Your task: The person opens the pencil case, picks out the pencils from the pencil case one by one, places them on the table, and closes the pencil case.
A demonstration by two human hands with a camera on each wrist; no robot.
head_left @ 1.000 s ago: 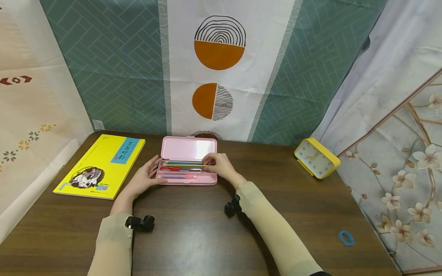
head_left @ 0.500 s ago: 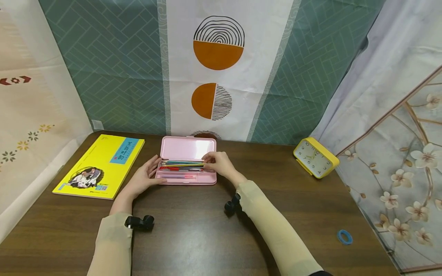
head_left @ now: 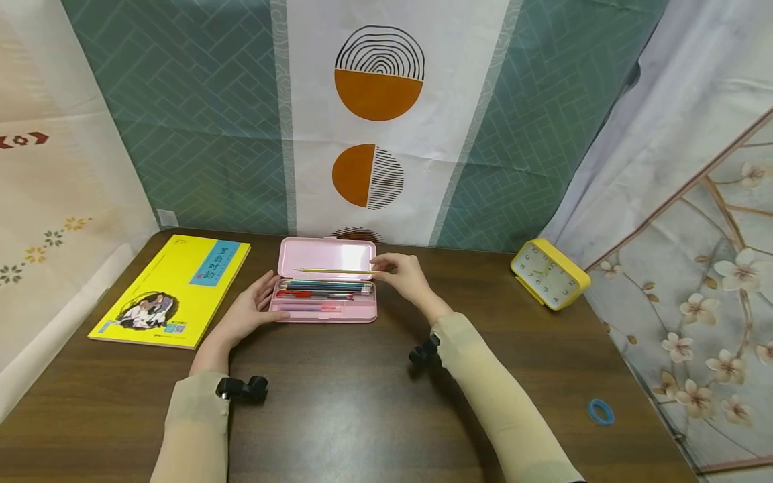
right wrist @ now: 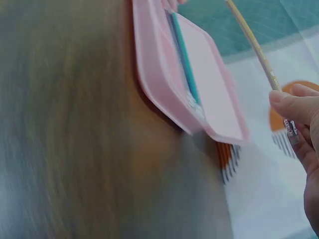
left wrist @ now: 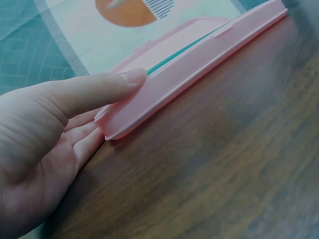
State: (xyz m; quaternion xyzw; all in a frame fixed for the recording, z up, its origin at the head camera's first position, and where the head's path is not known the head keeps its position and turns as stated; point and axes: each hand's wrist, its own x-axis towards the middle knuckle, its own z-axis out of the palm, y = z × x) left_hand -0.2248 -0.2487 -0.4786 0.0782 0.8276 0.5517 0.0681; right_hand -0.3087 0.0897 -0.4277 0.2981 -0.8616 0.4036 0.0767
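A pink pencil case lies on the table with its lid up. Inside it are several pencils and pens, one with red parts. My left hand holds the case at its left end; in the left wrist view the thumb lies on the front edge while the other fingers are partly hidden behind the end. My right hand pinches a yellow pencil near its eraser end. The pencil is held over the case, in front of the raised lid, and its tip points left.
To the left of the case lies a yellow book with a blue title panel. A yellow alarm clock stands at the back right. Near the right edge of the brown table lies a blue ring. Patterned cloths hang behind.
My right hand has lifted the yellow pencil out of the case and moved slightly up and right with it. The left hand stays at the case's left end.
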